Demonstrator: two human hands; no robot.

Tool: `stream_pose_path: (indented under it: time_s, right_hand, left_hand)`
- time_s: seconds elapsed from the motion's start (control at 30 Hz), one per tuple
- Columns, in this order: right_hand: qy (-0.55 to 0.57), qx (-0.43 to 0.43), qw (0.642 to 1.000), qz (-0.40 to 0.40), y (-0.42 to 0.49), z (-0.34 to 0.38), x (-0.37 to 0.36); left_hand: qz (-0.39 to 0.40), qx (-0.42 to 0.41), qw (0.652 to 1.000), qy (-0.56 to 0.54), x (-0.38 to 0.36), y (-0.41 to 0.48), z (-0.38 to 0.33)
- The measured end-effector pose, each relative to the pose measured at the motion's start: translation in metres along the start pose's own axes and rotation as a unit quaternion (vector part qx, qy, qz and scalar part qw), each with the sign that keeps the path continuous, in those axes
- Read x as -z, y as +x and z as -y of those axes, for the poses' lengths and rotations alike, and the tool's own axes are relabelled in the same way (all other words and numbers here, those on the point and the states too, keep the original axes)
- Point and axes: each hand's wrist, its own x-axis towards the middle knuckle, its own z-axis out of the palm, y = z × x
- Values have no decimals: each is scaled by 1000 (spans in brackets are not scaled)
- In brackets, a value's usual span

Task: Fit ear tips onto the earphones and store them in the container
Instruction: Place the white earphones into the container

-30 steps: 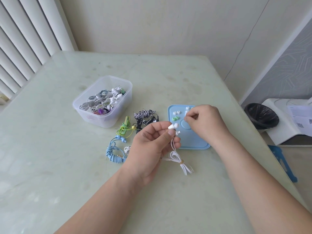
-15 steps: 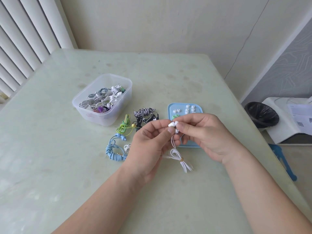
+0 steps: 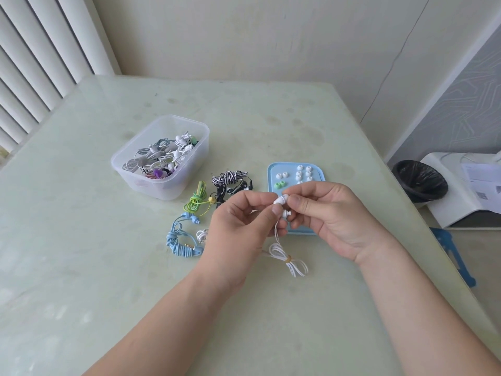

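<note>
Head view. Both hands meet above the pale green table (image 3: 81,267), just in front of the blue tray (image 3: 271,169). The left hand (image 3: 238,226) pinches a white earbud (image 3: 279,200) between thumb and forefinger; a second white earbud (image 3: 286,213) sits just below it against the same fingers. The right hand (image 3: 333,215) is closed on the tip end of the upper earbud with thumb and forefinger; whether an ear tip lies under those fingers cannot be told. The white cable bundle (image 3: 288,260), tied with a yellow band, hangs down to the table at 6 o'clock from the earbuds.

On the tray, loose white ear tips (image 3: 303,172) lie toward 12 o'clock and a green pair (image 3: 280,185) beside them. At 10 o'clock from the hands stands the clear container (image 3: 162,191), holding coiled earphones. Between container and hands lie the striped black-and-white earphones (image 3: 230,177), the green earphones (image 3: 193,204) and the blue earphones (image 3: 181,245), all wound up.
</note>
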Motion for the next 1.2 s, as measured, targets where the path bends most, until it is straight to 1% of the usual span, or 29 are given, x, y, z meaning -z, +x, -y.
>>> stream_pose_path:
  time_s: [0.1, 0.23, 0.37, 0.57, 0.77, 0.83, 0.87, 0.9, 0.93, 1.0, 1.03, 1.1, 1.2]
  right_hand:
    - [2, 13, 1000, -13, -1, -3, -4]
    - [34, 11, 998, -56, -1, -6, -10]
    - [30, 16, 998, -55, -3, -6, -10]
    - [19, 36, 998, -45, -3, -10, -12]
    - [7, 70, 996, -58, -4, -15, -9]
    - [3, 70, 994, -79, -4, -12, -9]
    - [-9, 69, 992, -104, -2, -9, -8]
    - [-43, 71, 987, -140, 1, -7, -6]
    - [-103, 77, 975, -182, 6, -5, -1]
    - [-256, 82, 930, -251, 20, -3, 14]
    - [-327, 81, 905, -260, 27, -2, 19]
    - [-434, 74, 865, -240, 38, -3, 25]
    - [-513, 80, 827, -216, 48, -8, 27]
  left_hand:
    - [-1, -20, 1000, 12, -2, -1, -1]
    - [-14, -36, 999, 12, -1, -1, -1]
    - [-14, -43, 999, 11, -1, 0, -1]
    - [-10, -39, 999, 1, 0, -1, 0]
    - [-18, -23, 999, -30, -1, 0, 1]
    - [-21, -5, 998, -52, 0, 1, 0]
    - [-24, 3, 998, -63, 0, 2, 0]
    - [-25, 11, 997, -73, 1, 2, 0]
    - [-25, 17, 996, -81, 1, 3, 0]
    - [-24, 28, 995, -92, 1, 3, -1]
    - [-23, 32, 995, -94, 1, 4, -2]
    - [-24, 38, 994, -97, 1, 4, -2]
    - [-26, 41, 994, -98, 1, 3, -2]
